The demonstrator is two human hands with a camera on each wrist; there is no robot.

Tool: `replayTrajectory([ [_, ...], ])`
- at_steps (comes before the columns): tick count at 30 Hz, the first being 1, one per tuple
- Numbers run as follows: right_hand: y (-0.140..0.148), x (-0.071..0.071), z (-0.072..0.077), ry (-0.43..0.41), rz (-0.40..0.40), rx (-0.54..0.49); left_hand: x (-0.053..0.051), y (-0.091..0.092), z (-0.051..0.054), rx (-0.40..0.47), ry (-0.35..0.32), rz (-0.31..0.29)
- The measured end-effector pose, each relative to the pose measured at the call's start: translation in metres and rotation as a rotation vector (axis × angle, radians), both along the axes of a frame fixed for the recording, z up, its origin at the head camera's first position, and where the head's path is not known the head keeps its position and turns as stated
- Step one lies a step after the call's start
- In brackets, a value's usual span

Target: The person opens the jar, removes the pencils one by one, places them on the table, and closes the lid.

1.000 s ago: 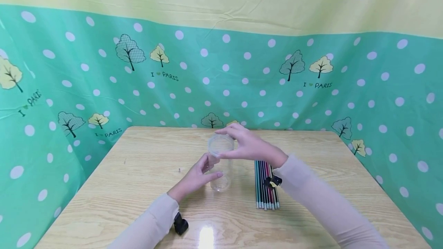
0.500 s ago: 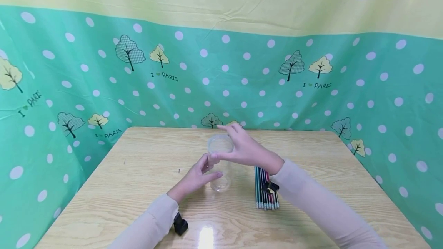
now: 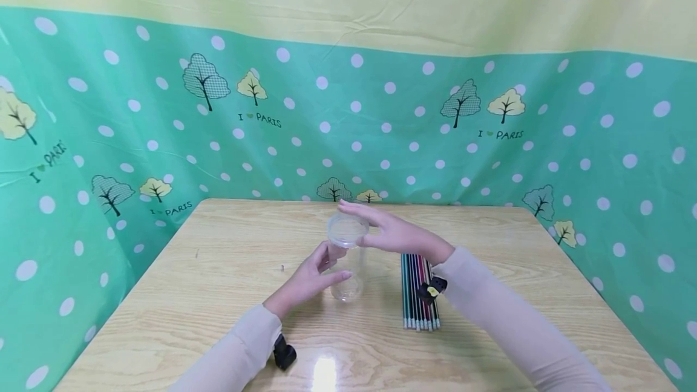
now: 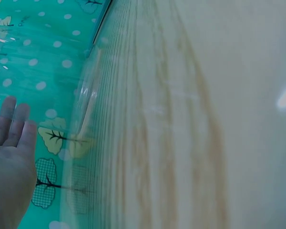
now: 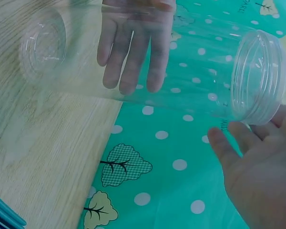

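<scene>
A clear plastic jar stands upright near the middle of the wooden table, with a translucent round lid on its top. My left hand holds the jar's body, thumb in front and fingers behind; through the clear wall those fingers look nearly straight in the right wrist view. My right hand is around the lid, fingers at the far side and thumb at the near right. In the left wrist view, the jar's wall fills much of the picture and a hand shows behind it.
Several pencils lie side by side right of the jar, eraser ends toward me, partly under my right forearm. A tiny object lies left of the jar. A green and yellow patterned cloth hangs behind the table and at its sides.
My right hand turns about the lid: its thumb swings left across the front, then moves back right. The left hand and jar keep their place.
</scene>
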State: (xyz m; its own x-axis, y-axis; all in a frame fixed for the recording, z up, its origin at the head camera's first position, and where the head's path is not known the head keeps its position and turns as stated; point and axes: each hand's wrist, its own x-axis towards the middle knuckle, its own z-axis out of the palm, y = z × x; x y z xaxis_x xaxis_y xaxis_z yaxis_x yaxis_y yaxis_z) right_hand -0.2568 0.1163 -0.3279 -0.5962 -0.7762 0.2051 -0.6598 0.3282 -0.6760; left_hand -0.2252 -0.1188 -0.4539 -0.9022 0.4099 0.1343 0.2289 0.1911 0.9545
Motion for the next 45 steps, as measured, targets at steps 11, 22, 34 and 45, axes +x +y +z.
replayTrajectory([
  [11, 0.003, 0.001, 0.002, 0.029, -0.018, -0.002, 0.000, 0.000, -0.001, 0.004, 0.020, -0.007],
  [22, -0.002, 0.004, -0.003, 0.108, -0.152, -0.008, 0.001, 0.000, 0.000, 0.017, 0.017, -0.018],
  [34, -0.018, 0.012, -0.006, 0.154, -0.304, 0.000, 0.003, 0.000, 0.003, -0.001, 0.000, -0.003],
  [45, -0.010, 0.013, -0.004, 0.057, -0.148, -0.003, 0.004, 0.000, 0.005, -0.020, -0.007, -0.001],
])
